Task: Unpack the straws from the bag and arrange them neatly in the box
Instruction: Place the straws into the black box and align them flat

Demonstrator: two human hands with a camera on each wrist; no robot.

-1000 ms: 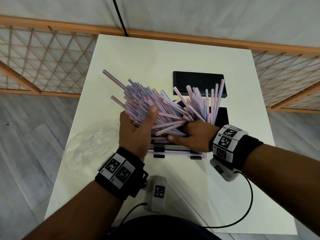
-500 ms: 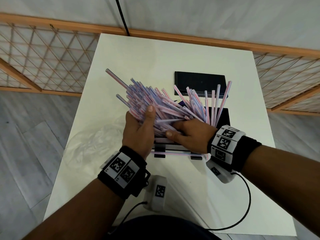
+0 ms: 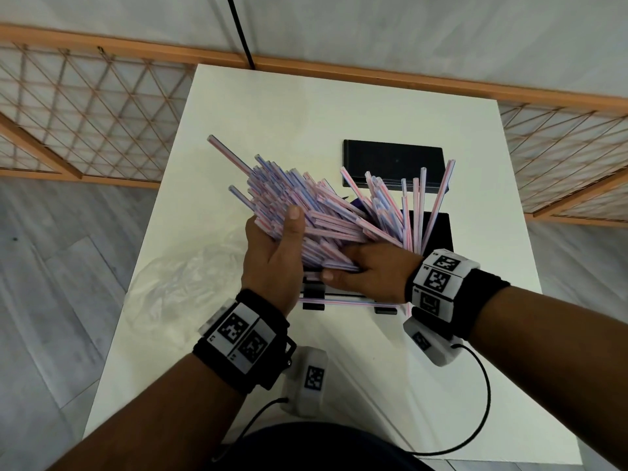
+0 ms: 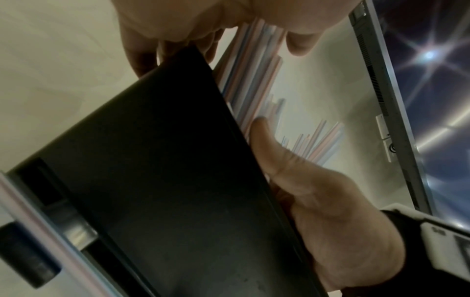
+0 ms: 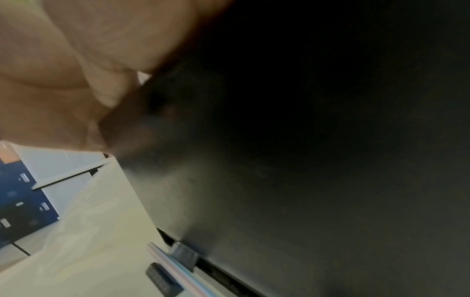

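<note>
A thick fan of pink-and-blue striped straws (image 3: pixel 306 205) leans to the upper left out of the black box (image 3: pixel 438 232). My left hand (image 3: pixel 275 246) grips the fan from below, with the thumb laid over it. My right hand (image 3: pixel 370 270) holds the straws' lower ends at the box's near rim, its fingers hidden among them. Several more straws (image 3: pixel 414 205) stand almost upright in the box's right part. In the left wrist view the box wall (image 4: pixel 157 180) fills the middle, with the straws (image 4: pixel 251 80) and my right hand (image 4: pixel 318 191) beside it. The right wrist view is mostly dark box wall (image 5: pixel 318 160).
The empty clear plastic bag (image 3: pixel 183 283) lies crumpled on the white table (image 3: pixel 258 107), left of the box. The black lid (image 3: pixel 390 161) lies flat behind the box. One loose straw (image 3: pixel 350 302) lies across the box's front latches. A wooden lattice fence (image 3: pixel 85 113) surrounds the table.
The leaning bundle has shifted slightly away from me in my left hand. The upright straws on the right have fanned out more. My right hand has slid a little left along the lower ends.
</note>
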